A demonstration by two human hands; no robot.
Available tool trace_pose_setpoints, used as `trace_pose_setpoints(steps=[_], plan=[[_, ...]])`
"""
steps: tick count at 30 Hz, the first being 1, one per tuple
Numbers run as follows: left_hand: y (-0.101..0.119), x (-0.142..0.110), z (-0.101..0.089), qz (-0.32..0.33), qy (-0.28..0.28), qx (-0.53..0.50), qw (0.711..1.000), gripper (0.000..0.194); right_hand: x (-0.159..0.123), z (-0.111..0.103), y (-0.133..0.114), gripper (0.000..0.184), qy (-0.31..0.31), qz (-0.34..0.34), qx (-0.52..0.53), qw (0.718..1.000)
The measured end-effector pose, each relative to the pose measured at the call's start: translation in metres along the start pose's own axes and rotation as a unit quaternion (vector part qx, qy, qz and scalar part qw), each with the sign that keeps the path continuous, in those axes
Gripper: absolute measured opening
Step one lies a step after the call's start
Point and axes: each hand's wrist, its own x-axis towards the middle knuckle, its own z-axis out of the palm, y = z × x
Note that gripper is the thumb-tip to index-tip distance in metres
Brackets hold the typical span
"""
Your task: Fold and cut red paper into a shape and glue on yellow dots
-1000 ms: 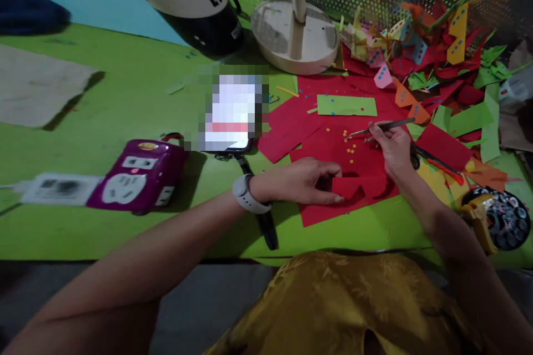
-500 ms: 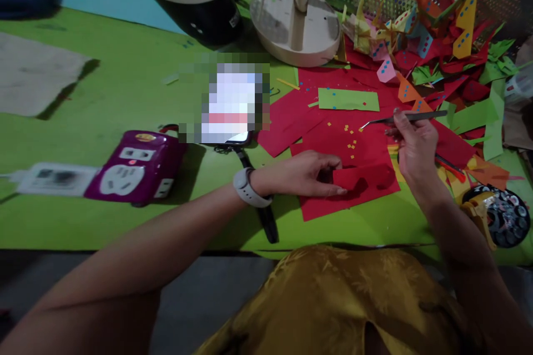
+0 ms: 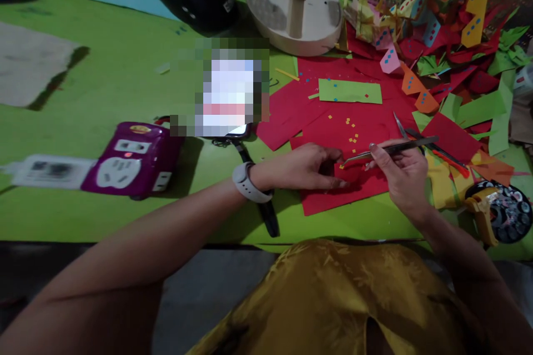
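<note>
My left hand (image 3: 318, 169) is closed on the left end of a red paper strip (image 3: 364, 177), between thumb and fingers. Beneath it lies a larger red paper sheet (image 3: 316, 202). In my right hand (image 3: 402, 172) is a pair of tweezers (image 3: 391, 148), gripped between thumb and fingers. Their bent tip is at the strip's upper left corner, where a tiny yellow paper square (image 3: 342, 166) shows. Several more yellow squares (image 3: 353, 140) lie scattered on red paper just above my hands. A green paper strip (image 3: 350, 91) with a few blue and red bits lies beyond them.
Left of my hands are a phone (image 3: 229, 94) with a blurred screen and a purple power adapter (image 3: 133, 158). A white round stand base (image 3: 293, 11) and a dark cup (image 3: 195, 0) stand behind. Folded paper pieces (image 3: 416, 28) heap at right, near a tape dispenser (image 3: 485, 216).
My right hand has brought the tweezers left and down, from the scattered yellow squares to the red strip's corner. My left hand keeps its hold. The view has shifted slightly.
</note>
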Motion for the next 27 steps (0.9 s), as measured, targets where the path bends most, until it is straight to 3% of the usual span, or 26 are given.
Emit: trace_pose_setpoints(steps=[27], plan=[[0.0019,-0.0010,0.0002,-0.009,-0.002,-0.027,1.000,0.030,-0.0051,0.0027,0.0015,0.015,0.008,-0.017,-0.012,1.000]])
